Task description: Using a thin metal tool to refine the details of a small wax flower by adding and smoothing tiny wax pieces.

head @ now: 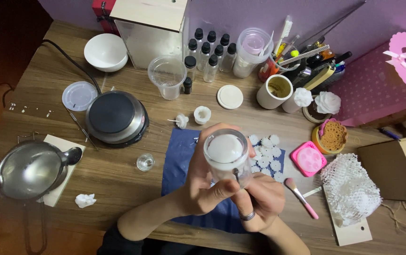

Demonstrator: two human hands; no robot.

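Observation:
My left hand (198, 182) is wrapped around a clear glass jar (225, 156) filled with white wax, held above a dark blue cloth (179, 160). Just below the jar, my right hand (259, 200), with a ring on one finger, pinches a thin metal tool (236, 174) whose tip touches the jar's side. Several small white wax flowers (266, 158) lie on the cloth to the right of the jar.
A round hot plate (115, 115) and a metal pouring pot (30, 167) sit at left. At the back stand a white bowl (105, 51), plastic cups (166, 75) and small bottles (210, 52). Right: a pink brush (302, 198), pink mould (309, 158), white netting (349, 189), cardboard box (399, 165).

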